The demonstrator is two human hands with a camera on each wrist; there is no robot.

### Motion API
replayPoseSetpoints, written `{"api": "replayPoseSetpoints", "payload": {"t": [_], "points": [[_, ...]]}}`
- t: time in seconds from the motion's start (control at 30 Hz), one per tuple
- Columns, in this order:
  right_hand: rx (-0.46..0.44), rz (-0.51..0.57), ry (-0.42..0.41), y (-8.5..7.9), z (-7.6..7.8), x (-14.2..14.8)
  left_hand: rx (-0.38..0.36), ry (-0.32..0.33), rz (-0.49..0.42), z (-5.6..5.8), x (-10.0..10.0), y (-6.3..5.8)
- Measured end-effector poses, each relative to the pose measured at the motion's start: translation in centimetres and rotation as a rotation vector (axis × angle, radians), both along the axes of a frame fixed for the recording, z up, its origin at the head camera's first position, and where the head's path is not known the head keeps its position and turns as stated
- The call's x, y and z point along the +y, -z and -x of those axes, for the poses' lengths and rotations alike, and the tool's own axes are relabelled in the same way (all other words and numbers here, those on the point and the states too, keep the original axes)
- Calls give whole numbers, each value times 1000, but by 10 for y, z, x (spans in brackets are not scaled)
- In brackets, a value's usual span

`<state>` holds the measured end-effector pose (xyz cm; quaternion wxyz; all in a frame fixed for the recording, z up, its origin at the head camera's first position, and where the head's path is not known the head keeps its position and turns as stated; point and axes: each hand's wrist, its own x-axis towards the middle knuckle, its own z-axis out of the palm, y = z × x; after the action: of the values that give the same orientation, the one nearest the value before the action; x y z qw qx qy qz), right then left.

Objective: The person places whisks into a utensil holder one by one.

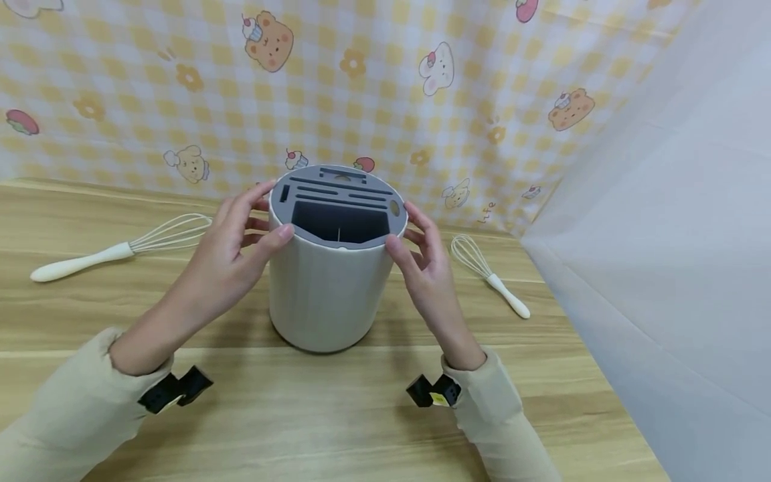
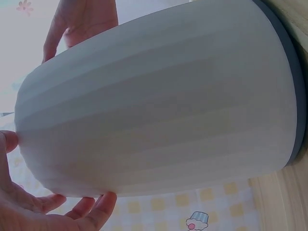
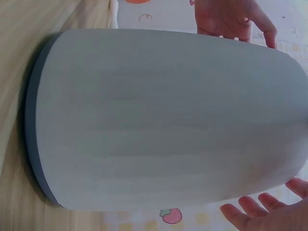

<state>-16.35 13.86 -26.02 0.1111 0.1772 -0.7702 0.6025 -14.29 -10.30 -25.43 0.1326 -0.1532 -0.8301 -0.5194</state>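
Note:
A white, round utensil holder stands upright on the wooden table. Its grey slotted insert has narrow slits at the back and one wide opening at the front. My left hand grips the left of the rim, thumb in front and fingers round the side. On the opposite side, my right hand holds the rim the same way. Both wrist views show the holder's faintly ribbed wall and dark base band. Fingertips touch the wall near its top in the left wrist view.
On the table, a larger white-handled whisk lies to the left and a smaller whisk to the right. A yellow checked cloth hangs behind. A pale wall or sheet borders the right side.

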Motion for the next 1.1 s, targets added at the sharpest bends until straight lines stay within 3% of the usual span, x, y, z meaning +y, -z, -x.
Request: {"api": "replayPoseSetpoints", "payload": {"t": [0.27,0.5,0.7,0.9,1.1], "points": [[103,54,24,-11,5,17,-5,1,-1,0,0,-1],[205,66,142,-23,16,51,-7,2,1,0,1,-1],[272,-14,263,-25,28,85,-10,0,2,-1,0,-1],[221,-110,393,-18,41,120,-15,0,4,-1,1,-2],[78,-116,483,5,59,153,-14,-5,8,-1,0,-2]]}}
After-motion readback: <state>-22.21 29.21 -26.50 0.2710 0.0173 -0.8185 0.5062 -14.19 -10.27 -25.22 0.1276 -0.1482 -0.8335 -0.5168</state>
